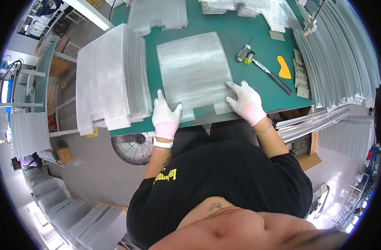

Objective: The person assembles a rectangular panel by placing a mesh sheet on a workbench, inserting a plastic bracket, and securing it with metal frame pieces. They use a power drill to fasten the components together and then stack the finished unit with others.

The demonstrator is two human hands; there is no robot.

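Note:
In front of me on the green table (261,39) lies a flat sheet of silvery mesh (194,66), with a notch cut in its near edge. My left hand (164,113), in a white glove with a pink cuff, is at the sheet's near left corner, index finger stretched forward and thumb apart. At the near right side is my right hand (245,100), gloved the same way. Its fingers are spread, with the tips at the sheet's edge. Neither hand has anything gripped in it that I can see.
A tall stack of mesh sheets (101,75) stands left; more sheets (157,14) lie at the back. On the right are a screwdriver (243,52), a hammer (267,73), a yellow scraper (284,67), small beige plates (301,75) and rows of pale frames (336,54). A fan (134,148) is below.

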